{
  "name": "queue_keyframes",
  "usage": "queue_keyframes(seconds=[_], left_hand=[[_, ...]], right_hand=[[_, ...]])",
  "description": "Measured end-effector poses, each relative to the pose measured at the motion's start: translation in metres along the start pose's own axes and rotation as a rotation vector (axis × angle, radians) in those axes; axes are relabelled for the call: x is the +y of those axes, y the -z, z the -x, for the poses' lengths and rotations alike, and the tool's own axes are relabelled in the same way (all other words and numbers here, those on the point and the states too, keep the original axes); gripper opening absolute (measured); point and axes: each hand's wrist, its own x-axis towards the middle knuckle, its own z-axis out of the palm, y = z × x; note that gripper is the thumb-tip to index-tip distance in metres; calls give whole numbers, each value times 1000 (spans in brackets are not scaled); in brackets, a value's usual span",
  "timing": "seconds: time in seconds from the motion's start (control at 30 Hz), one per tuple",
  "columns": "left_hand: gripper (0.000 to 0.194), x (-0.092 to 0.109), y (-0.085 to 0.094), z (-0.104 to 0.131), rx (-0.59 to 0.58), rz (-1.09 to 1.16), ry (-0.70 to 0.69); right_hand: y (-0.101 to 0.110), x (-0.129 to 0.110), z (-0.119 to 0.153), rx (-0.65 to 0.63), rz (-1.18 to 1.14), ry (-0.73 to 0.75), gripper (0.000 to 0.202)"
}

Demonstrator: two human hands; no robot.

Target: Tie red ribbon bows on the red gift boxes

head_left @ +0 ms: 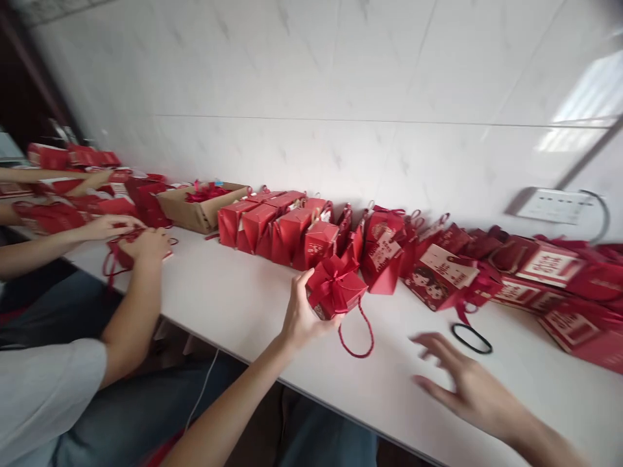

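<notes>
My left hand grips a small red gift box by its side, above the white table. A red ribbon bow sits on the box's top, and a twisted red cord handle hangs in a loop from its right side. To the right, my right hand is held over the table with thumb and fingers apart, holding nothing. A black elastic band lies just beyond its fingers.
Red gift boxes stand in a row along the tiled wall, with more stacked boxes at right. A cardboard carton holds red ribbons. At left, a co-worker's hands handle a red box. A power socket is on the wall.
</notes>
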Motion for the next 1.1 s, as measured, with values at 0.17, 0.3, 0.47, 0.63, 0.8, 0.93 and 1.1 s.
queue_keyframes(seconds=[0.17,0.3,0.47,0.63,0.8,0.93,1.1], left_hand=[[83,49,-72,13,-34,102,142],[69,43,-98,3,-324,217,201],[43,8,-122,-46,-113,315,486],[44,1,-131,-45,-272,399,477],[37,4,-120,-37,-387,349,380],[37,-7,-115,-52,-299,251,432],[36,-8,-108,-61,-257,276,430]], right_hand=[[-28,4,-52,175,-300,4,108],[-16,44,-72,179,-545,-82,88],[-1,69,-61,69,-663,-125,90],[-11,61,-64,56,-782,-73,92],[-23,59,-64,64,-765,-206,74],[-19,59,-60,295,-722,-344,56],[1,63,-74,466,-670,-425,31]])
